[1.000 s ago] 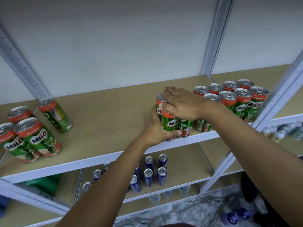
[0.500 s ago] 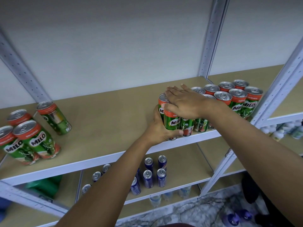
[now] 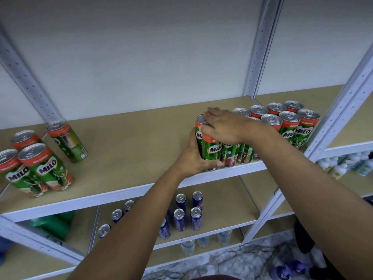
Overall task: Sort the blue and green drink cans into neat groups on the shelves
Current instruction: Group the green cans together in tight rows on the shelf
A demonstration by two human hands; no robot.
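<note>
Green Milo cans stand in a tight group (image 3: 288, 126) at the right end of the upper shelf (image 3: 129, 150). My left hand (image 3: 194, 158) curls around the leftmost green cans (image 3: 210, 148) of that group at the shelf's front edge. My right hand (image 3: 224, 126) lies flat, fingers straight, on the tops of those same cans. Several more green cans (image 3: 38, 164) stand apart at the shelf's left end. Several blue cans (image 3: 187, 213) stand on the shelf below, partly hidden by my left forearm.
White perforated uprights (image 3: 260, 49) frame the shelves, one close to the right of the can group (image 3: 341, 110). A green bag (image 3: 54, 223) lies on the lower shelf at left. Clear bottles (image 3: 203, 242) stand on the bottom shelf. More bottles (image 3: 347, 162) fill the neighbouring bay.
Both hands keep their hold on the leftmost cans. The cluster under my hands has closed up against the cans to its right.
</note>
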